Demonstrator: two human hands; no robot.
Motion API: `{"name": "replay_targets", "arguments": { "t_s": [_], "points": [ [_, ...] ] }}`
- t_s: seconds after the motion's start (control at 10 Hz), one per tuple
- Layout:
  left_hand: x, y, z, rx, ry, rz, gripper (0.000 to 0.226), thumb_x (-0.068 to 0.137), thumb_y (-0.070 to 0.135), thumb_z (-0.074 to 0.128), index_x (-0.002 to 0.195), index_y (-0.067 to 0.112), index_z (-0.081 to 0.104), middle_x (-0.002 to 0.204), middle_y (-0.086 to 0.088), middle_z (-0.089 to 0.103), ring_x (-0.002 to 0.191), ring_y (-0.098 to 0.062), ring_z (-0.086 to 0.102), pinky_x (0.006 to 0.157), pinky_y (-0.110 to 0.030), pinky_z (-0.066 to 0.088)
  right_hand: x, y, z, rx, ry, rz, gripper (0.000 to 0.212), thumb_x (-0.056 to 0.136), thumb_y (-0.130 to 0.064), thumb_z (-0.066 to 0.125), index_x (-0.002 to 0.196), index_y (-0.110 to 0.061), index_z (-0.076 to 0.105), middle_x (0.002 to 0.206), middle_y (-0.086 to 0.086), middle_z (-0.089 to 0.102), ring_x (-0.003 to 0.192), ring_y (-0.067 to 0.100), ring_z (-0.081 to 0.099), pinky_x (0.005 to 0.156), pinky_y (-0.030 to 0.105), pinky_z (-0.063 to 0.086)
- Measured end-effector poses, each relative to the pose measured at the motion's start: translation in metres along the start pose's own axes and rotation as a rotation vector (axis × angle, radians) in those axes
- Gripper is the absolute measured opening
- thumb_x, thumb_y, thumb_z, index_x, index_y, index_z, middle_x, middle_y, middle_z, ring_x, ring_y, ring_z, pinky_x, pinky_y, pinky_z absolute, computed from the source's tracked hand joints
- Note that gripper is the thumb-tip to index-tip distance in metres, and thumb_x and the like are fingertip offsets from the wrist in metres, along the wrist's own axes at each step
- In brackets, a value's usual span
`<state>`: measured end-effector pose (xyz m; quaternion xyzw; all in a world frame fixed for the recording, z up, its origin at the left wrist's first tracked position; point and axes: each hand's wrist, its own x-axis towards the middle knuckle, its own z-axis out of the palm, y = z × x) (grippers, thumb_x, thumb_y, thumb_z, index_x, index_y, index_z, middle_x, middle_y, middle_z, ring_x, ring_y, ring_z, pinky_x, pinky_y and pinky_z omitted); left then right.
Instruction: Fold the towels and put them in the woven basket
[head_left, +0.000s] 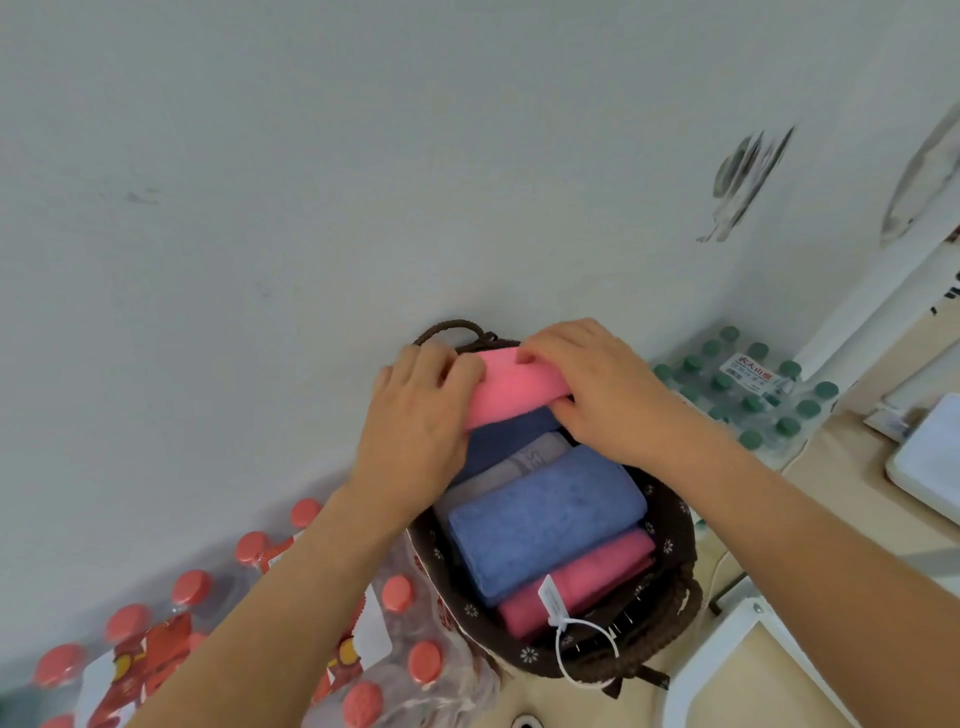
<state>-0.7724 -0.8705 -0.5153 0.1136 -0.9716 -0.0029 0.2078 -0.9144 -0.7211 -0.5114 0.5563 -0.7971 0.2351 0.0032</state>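
Pink towel (511, 387) is at the far end of the woven basket (681, 525); your left hand (415, 431) and right hand (597, 395) grip its ends; next, probably tuck it down beside the navy towel (511, 432)

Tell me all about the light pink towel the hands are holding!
The light pink towel is soft, fluffy-looking cloth, folded into a thick bundle with a rounded edge. It sits at the far end of the woven basket, right behind a dark blue towel that it touches. The left hand grips its left end. The right hand pinches its right end, fingers on top and thumb below. Both ends are hidden under the hands.
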Motion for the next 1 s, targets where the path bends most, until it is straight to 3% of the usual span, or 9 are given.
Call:
{"name": "replay_targets", "arguments": {
  "t_s": [0.1, 0.2, 0.3, 0.4, 0.6, 0.7, 0.8, 0.9, 1.0],
  "points": [
    [-0.014, -0.004, 0.014, 0.042, -0.143, 0.115, 0.058, 0.059, 0.002, 0.067, 0.112, 0.018, 0.049, 0.103, -0.006, 0.049, 0.087, -0.026, 0.044, 0.066, -0.037, 0.039, 0.004, -0.001, 0.013, -0.258, -0.081, -0.079, 0.044, 0.062, 0.004, 0.058, 0.101, -0.016, 0.057, 0.098, 0.004, 0.057, 0.091, 0.029, 0.053, 0.064, 0.037, 0.043],
    [-0.023, -0.009, 0.013, -0.053, -0.376, 0.178, 0.076, 0.061, 0.003, 0.064, 0.129, 0.026, 0.039, 0.121, -0.001, 0.044, 0.097, -0.024, 0.042, 0.079, -0.039, 0.045, -0.007, 0.0, 0.018, -0.299, -0.235, -0.124, 0.042, 0.071, 0.001, 0.038, 0.106, -0.015, 0.053, 0.101, 0.007, 0.051, 0.092, 0.028, 0.05, 0.067, 0.037, 0.04],
    [-0.019, -0.012, 0.005, -0.148, -0.404, 0.16, 0.079, 0.063, -0.003, 0.061, 0.133, 0.03, 0.047, 0.123, 0.001, 0.044, 0.098, -0.021, 0.041, 0.082, -0.033, 0.043, -0.004, 0.005, 0.007, -0.216, -0.387, -0.031, 0.049, 0.076, 0.005, 0.047, 0.118, -0.02, 0.051, 0.108, 0.004, 0.045, 0.096, 0.024, 0.048, 0.075, 0.035, 0.042],
    [-0.022, -0.011, 0.009, -0.137, -0.329, 0.207, 0.077, 0.057, -0.008, 0.065, 0.122, 0.031, 0.054, 0.104, -0.001, 0.048, 0.083, -0.021, 0.045, 0.068, -0.034, 0.047, 0.0, 0.009, 0.004, -0.111, -0.421, 0.052, 0.047, 0.075, 0.005, 0.05, 0.112, -0.023, 0.057, 0.105, 0.002, 0.049, 0.097, 0.024, 0.053, 0.081, 0.039, 0.044],
    [-0.014, -0.01, 0.0, -0.169, -0.644, 0.143, 0.074, 0.073, 0.0, 0.051, 0.138, 0.036, 0.046, 0.123, 0.002, 0.049, 0.112, -0.02, 0.048, 0.094, -0.033, 0.041, -0.005, 0.007, 0.009, -0.109, -0.454, 0.066, 0.048, 0.075, 0.004, 0.048, 0.111, -0.025, 0.06, 0.107, -0.001, 0.05, 0.1, 0.021, 0.05, 0.083, 0.037, 0.044],
    [-0.015, -0.009, -0.004, -0.238, -0.445, 0.126, 0.052, 0.077, 0.012, 0.041, 0.121, 0.029, 0.065, 0.113, 0.003, 0.062, 0.103, -0.02, 0.055, 0.089, -0.035, 0.046, -0.005, 0.007, 0.007, -0.048, -0.36, 0.106, 0.041, 0.08, -0.002, 0.047, 0.111, -0.023, 0.064, 0.11, 0.0, 0.055, 0.103, 0.022, 0.053, 0.088, 0.038, 0.044],
    [-0.024, -0.009, 0.002, -0.33, -0.199, 0.027, 0.043, 0.081, 0.024, 0.036, 0.102, 0.022, 0.073, 0.1, 0.007, 0.067, 0.09, -0.018, 0.056, 0.083, -0.025, 0.045, -0.005, 0.004, 0.004, 0.057, -0.273, 0.162, 0.033, 0.085, -0.009, 0.049, 0.11, -0.021, 0.066, 0.108, 0.001, 0.059, 0.1, 0.02, 0.056, 0.088, 0.039, 0.046],
    [-0.026, -0.008, 0.003, -0.446, -0.079, -0.055, 0.034, 0.086, 0.025, 0.042, 0.102, 0.023, 0.072, 0.101, 0.011, 0.065, 0.096, -0.012, 0.055, 0.088, -0.016, 0.037, -0.008, 0.005, 0.0, 0.135, -0.197, 0.198, 0.027, 0.085, -0.011, 0.053, 0.106, -0.022, 0.067, 0.101, 0.0, 0.061, 0.094, 0.016, 0.059, 0.086, 0.039, 0.048],
    [-0.025, -0.005, -0.007, -0.546, 0.039, -0.132, 0.026, 0.087, 0.016, 0.051, 0.101, 0.024, 0.071, 0.103, 0.015, 0.064, 0.099, -0.006, 0.055, 0.09, -0.019, 0.041, -0.011, 0.005, -0.01, 0.22, -0.105, 0.255, 0.021, 0.087, -0.013, 0.057, 0.101, -0.024, 0.068, 0.095, -0.003, 0.063, 0.088, 0.01, 0.06, 0.084, 0.03, 0.048]
  ]
}}
